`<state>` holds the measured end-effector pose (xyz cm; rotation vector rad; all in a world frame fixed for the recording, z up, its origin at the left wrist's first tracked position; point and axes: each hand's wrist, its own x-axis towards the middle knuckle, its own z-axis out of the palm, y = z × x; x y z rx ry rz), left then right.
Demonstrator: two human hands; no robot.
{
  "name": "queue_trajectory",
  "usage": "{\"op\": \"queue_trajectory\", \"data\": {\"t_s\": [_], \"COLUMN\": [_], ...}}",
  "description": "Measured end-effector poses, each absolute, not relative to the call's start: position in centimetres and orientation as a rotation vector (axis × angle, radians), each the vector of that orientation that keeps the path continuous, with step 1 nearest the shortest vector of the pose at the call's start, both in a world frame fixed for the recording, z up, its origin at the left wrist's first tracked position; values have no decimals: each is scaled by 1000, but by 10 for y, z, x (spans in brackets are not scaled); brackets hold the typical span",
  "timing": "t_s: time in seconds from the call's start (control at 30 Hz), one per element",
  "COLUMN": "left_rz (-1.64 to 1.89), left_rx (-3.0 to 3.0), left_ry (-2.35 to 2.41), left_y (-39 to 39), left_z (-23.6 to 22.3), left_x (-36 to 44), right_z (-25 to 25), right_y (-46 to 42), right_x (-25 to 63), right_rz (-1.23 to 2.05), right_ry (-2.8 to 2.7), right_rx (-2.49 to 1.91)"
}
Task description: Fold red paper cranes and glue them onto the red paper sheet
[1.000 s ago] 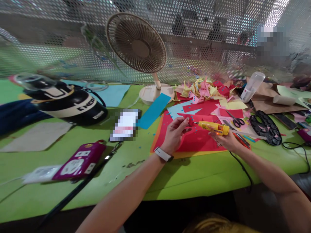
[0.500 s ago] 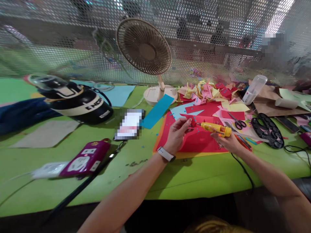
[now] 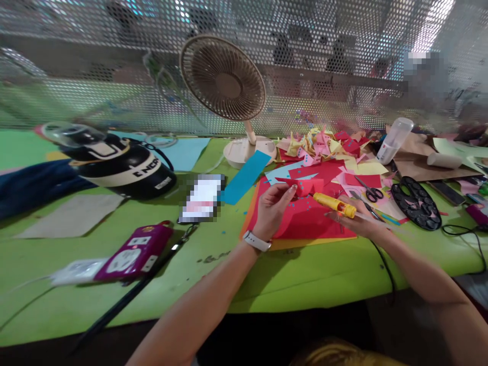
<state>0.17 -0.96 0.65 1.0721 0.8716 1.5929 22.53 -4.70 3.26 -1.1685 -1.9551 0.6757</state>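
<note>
Red paper piece [image 3: 306,187], pinched by your left hand [image 3: 272,206] over a red paper sheet [image 3: 308,221], leftward along the long axis of the yellow plastic glue gun [image 3: 334,204] your right hand [image 3: 358,223] grasps.

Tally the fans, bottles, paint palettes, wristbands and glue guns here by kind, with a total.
Fans: 1 (beige fan)
Bottles: 2 (black bottle, clear bottle)
Paint palettes: 1 (black palette)
Wristbands: 1 (white wristband)
Glue guns: 1 (yellow glue gun, in the right hand)
Total: 6
</note>
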Motion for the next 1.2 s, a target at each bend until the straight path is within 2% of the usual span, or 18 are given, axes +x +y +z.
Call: {"op": "queue_trajectory", "data": {"t_s": [0.17,0.27,0.67,0.83,1.0,1.07,1.2], "left_rz": [1621,1630,1615,1623,1663,1662,1671], "left_rx": [855,751,652,679,662,657,633], "left_ry": [857,831,818,852,879,866,859], "left_y": [1,8,17,20,23,25,27], "left_z": [2,-1,-5,-5,-8,-9,-11], "left_x": [-3,-8,-14,-17,-17,-17,-17], "right_z": [61,68,4,8,17,25,41], "right_y": [-48,-49,-62,-76,-86,-88,-79], "right_x": [243,271,419,443,466,462,409], "right_rz": [216,58,-30,-135,-84,-185,-454], "right_ry": [-2099,-2053,-1911,-1896,-2036,-2117,-2224], "right_rx": [-1140,-1253,-1989,-2106,-2221,-2229,-1931]}}
